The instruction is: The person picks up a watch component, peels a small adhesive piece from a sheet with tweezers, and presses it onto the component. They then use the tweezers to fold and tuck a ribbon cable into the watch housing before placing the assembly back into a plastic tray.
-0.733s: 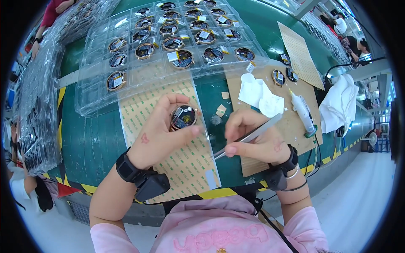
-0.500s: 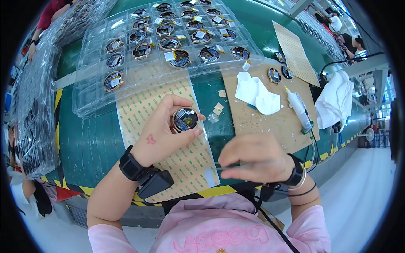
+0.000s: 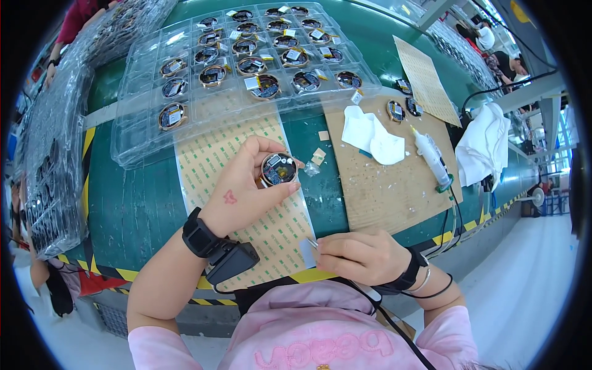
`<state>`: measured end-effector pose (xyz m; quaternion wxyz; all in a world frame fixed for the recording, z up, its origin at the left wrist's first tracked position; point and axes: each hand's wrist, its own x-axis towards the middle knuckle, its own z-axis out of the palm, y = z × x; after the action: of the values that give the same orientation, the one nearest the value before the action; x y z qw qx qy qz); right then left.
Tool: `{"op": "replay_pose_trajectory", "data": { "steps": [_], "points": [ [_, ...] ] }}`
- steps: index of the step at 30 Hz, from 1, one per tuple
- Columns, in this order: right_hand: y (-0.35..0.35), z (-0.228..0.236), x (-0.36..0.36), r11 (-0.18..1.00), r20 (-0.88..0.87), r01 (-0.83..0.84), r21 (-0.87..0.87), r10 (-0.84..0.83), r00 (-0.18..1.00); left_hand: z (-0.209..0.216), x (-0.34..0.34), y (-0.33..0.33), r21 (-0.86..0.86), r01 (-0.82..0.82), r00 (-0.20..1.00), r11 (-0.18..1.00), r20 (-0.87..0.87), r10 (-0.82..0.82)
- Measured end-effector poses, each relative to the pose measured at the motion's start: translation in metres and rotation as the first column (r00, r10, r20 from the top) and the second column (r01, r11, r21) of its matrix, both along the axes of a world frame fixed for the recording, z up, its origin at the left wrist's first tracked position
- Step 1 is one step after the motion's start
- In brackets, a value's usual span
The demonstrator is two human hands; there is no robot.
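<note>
Pinching tweezers (image 3: 313,243), the right hand (image 3: 364,256) has neared the table edge (image 3: 305,275), left hand (image 3: 246,194) gripping a round case (image 3: 279,169).

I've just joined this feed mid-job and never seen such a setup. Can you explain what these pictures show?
There is no robot: these are a person's two bare hands. Every picture comes from the left of two wide fisheye cameras worn on the head, looking down, so straight edges bend near the rim. The left hand holds a round watch case, its inner parts showing. The right hand pinches tweezers. On the green table lie a clear tray of similar cases, a patterned sheet and a brown board. The board carries white wipes and a white tool with a cord.
</note>
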<state>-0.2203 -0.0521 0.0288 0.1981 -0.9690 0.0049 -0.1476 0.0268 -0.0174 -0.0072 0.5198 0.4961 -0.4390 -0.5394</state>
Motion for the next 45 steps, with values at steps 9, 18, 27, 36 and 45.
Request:
{"op": "replay_pose_trajectory", "data": {
  "steps": [9, 18, 27, 36, 45],
  "points": [
    [-0.001, -0.019, -0.002, 1.0, 0.138, 0.026, 0.001, -0.026, 0.99, 0.003, -0.001, 0.001, 0.038, 0.041, 0.999, 0.998, 0.008, -0.041],
    [-0.001, -0.024, -0.001, 0.782, 0.183, 0.23, 0.58, -0.4, 0.898, -0.004, -0.002, 0.001, -0.012, 0.034, 0.998, 0.999, 0.047, -0.033],
    [0.002, -0.019, 0.004, 0.101, -0.192, 0.309, 0.946, -0.593, 0.782, 0.007, -0.002, 0.001, 0.043, 0.04, 0.999, 0.998, 0.015, -0.041],
    [-0.007, -0.015, 0.008, -0.105, -0.223, 0.205, 0.973, -0.656, 0.721, 0.003, -0.002, 0.0, 0.009, 0.046, 0.997, 0.999, 0.067, -0.046],
    [-0.023, -0.004, 0.01, 0.372, 0.126, 0.205, 0.906, -0.697, 0.705, 0.007, 0.002, 0.0, 0.033, 0.112, 0.992, 0.993, 0.051, -0.114]
  ]
}}
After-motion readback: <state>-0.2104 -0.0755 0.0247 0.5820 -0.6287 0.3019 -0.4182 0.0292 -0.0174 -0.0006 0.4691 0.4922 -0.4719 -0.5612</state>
